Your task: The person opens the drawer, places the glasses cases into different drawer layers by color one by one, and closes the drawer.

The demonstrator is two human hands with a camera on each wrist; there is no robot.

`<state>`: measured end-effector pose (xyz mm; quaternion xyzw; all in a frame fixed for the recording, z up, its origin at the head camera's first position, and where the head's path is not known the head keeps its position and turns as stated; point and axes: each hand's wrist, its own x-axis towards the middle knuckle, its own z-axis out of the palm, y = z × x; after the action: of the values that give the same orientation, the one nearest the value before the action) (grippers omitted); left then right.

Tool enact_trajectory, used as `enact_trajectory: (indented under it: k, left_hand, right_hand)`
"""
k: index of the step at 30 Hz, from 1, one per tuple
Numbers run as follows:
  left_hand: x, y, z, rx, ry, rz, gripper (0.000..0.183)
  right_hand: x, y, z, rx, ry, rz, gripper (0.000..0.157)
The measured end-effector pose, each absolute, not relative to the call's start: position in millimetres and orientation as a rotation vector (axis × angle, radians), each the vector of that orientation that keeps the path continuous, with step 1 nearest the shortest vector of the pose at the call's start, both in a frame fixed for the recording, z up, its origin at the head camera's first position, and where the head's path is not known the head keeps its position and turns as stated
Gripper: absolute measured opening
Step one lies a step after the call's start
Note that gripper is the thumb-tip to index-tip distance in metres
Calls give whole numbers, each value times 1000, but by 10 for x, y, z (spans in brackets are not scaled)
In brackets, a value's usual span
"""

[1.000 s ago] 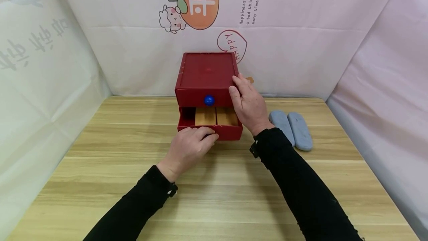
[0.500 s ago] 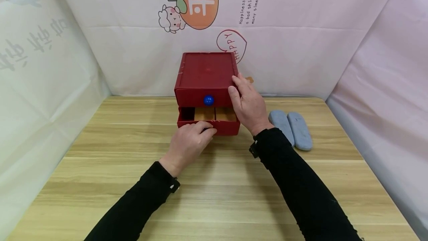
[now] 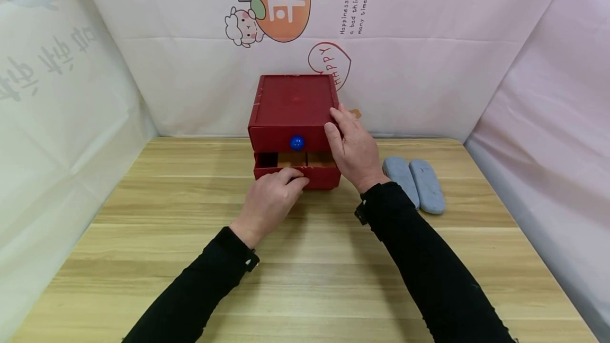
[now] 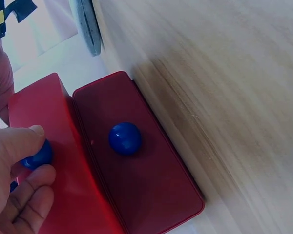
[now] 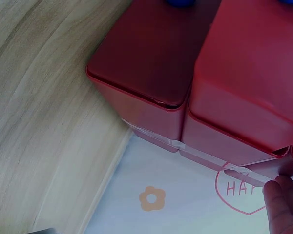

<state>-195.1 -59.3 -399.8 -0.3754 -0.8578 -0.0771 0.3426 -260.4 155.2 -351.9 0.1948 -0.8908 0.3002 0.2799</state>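
A small red drawer cabinet [image 3: 295, 100] stands at the back of the table. Its upper drawer, with a blue knob [image 3: 297, 143], is closed. Below that, a red drawer [image 3: 324, 177] sticks partway out, with light wooden pieces [image 3: 292, 160] inside. My left hand [image 3: 267, 202] pinches this drawer's blue knob [image 4: 39, 155] between thumb and fingers, as the left wrist view shows. Under it is a closed bottom drawer [image 4: 151, 180] with its own blue knob [image 4: 125, 138]. My right hand [image 3: 356, 151] rests along the cabinet's right side, fingers extended over the top edge.
Two grey-blue rounded oblong pieces [image 3: 427, 187] lie side by side on the wooden table [image 3: 305, 290], right of the cabinet. White printed cloth [image 3: 419, 78] hangs behind the table and along both sides.
The pulled-out drawer has slid back toward the cabinet, and less of its inside shows. My left hand has moved forward with its knob. My right hand has stayed in place.
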Motion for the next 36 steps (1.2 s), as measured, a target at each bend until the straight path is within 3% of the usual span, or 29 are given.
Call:
enact_trajectory:
  k: [36]
  left_hand:
    - [-2034, -542, -3985, -928, -2305, -267, 33]
  right_hand:
    - [-2603, 1548, -3529, 508, -2387, 791, 64]
